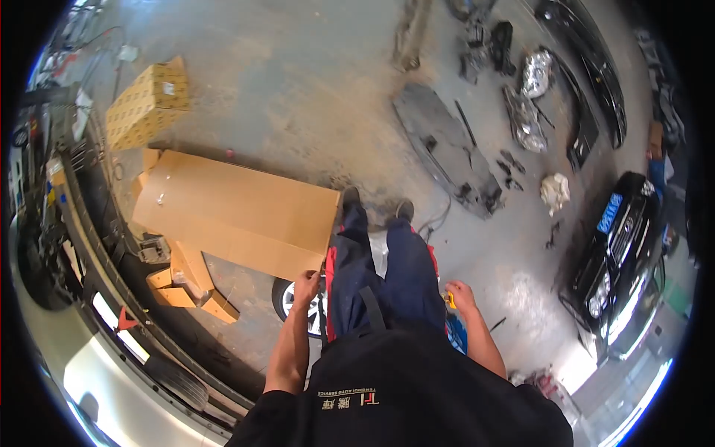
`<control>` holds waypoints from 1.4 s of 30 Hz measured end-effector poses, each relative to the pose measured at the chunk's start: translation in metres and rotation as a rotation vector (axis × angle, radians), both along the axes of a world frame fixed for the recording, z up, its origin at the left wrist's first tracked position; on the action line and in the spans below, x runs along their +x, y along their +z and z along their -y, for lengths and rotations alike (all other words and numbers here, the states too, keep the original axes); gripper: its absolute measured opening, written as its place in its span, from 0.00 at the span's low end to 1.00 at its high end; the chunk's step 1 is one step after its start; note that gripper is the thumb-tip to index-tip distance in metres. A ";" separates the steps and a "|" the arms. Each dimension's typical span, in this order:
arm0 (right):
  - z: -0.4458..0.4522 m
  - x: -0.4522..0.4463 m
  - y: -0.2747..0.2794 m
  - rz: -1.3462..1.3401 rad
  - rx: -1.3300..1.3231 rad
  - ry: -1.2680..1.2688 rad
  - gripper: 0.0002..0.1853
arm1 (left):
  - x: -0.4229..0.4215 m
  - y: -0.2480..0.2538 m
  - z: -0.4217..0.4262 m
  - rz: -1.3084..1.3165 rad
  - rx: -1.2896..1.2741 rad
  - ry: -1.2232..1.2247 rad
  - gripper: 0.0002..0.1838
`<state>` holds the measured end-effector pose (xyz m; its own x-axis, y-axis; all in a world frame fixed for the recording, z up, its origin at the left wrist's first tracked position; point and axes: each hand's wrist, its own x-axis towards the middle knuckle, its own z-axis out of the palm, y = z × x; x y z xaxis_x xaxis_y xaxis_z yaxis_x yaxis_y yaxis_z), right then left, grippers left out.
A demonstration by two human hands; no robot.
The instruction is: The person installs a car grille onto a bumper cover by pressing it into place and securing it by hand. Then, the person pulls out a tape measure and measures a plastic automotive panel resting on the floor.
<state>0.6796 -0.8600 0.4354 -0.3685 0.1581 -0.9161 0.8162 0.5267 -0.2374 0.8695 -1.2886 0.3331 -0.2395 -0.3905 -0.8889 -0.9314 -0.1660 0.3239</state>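
My left hand (306,287) is closed by the near right corner of a long cardboard box (238,208). Whether its fingers grip the box edge or something small, I cannot tell. On the other side of my legs, my right hand (461,296) is wrapped round a small yellow tool (450,300), mostly covered by the fingers. Below the box corner, a wheel with a silver rim (289,299) shows in part beside my left forearm. Something blue (456,333) lies under my right forearm, partly hidden.
A yellow printed carton (151,104) and torn cardboard (190,279) lie to the left, near a car side. Ahead on the right are a dark plastic panel (439,141), headlights (526,119) and black bumper parts (592,59). A black car front with a grille (622,238) stands at right.
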 end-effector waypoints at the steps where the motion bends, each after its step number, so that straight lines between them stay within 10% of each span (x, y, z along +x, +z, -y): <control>1: -0.004 0.004 -0.009 -0.038 0.028 0.052 0.16 | 0.014 -0.018 0.001 0.081 0.032 -0.074 0.22; 7: -0.024 0.001 -0.017 -0.018 0.203 0.185 0.15 | 0.130 -0.115 -0.056 0.343 0.265 -0.187 0.23; 12: -0.050 -0.020 -0.073 0.010 0.216 0.272 0.15 | 0.172 -0.206 -0.133 0.093 0.227 -0.774 0.11; 14: -0.046 -0.041 -0.088 0.004 0.223 0.319 0.15 | 0.155 -0.244 -0.158 -0.023 0.215 -0.515 0.15; 18: -0.051 -0.074 -0.106 -0.023 0.274 0.366 0.16 | 0.055 -0.302 -0.195 0.304 0.283 0.972 0.27; 24: -0.065 -0.110 -0.117 0.052 0.382 0.487 0.17 | 0.119 -0.403 -0.257 -0.006 0.394 1.159 0.24; 29: -0.055 -0.128 -0.116 0.051 0.382 0.470 0.17 | 0.151 -0.269 -0.257 0.177 0.125 -0.259 0.17; 34: -0.023 -0.135 -0.129 -0.041 0.378 0.538 0.17 | 0.357 -0.149 -0.232 0.554 0.122 -0.591 0.15; 36: -0.009 -0.142 -0.145 -0.051 0.385 0.632 0.18 | 0.301 -0.116 -0.181 0.981 0.122 -0.500 0.16; 42: 0.026 -0.191 -0.274 -0.318 0.226 0.860 0.18 | 0.286 -0.165 -0.134 1.016 0.104 -0.691 0.17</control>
